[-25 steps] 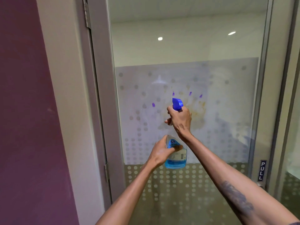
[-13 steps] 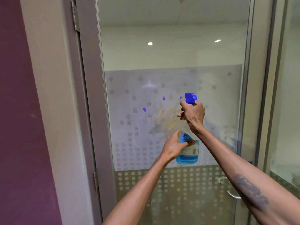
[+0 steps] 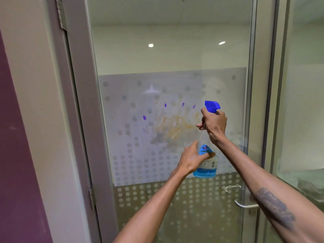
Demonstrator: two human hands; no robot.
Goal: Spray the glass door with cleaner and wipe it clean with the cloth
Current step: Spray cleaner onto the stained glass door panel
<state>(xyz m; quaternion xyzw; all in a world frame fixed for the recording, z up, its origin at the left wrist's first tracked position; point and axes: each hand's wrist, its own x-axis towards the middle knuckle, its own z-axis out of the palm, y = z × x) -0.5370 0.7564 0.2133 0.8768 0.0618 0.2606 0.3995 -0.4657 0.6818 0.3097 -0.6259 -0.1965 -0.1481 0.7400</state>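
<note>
The spray bottle, seemingly light rigid plastic, is gripped at the neck by the right hand. Its slick body is steadied by the left hand, closed around it. The neck is judged the surest hold.

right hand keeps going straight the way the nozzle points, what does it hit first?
Most likely the glass door, near the yellowish smear. Nothing shows between the right hand, gripping the spray bottle, and the pane, though depth is unclear.
</note>
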